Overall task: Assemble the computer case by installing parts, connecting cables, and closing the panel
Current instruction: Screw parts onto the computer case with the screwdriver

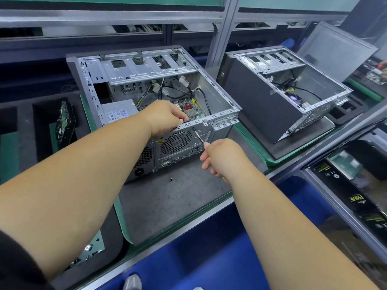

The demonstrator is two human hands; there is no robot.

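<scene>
A person works on an open computer case (146, 97) lying on its side on a grey mat (167, 201) at a factory table (188, 237). The left hand (165, 118) rests on the case's near top edge, its fingers (182, 120) curled over the rim above the rear fan grille (176, 142). The right hand (219, 158) grips a screwdriver (200, 138), fingers wrapped tight around its yellow handle, the thin shaft angled up and left so that its tip meets a screw (194, 128) on the rear panel, just beside the left hand's fingertips. Inside the case are a motherboard (191, 110), black cables and a silver power supply (118, 111). A small loose screw (170, 180) lies on the mat in front of the case. A second open case (282, 91) sits to the right, with a loose side panel (335, 49) propped behind it. Black foam trays (25, 130) holding parts flank the left side, and aluminium framing (222, 28) runs behind the line.
</scene>
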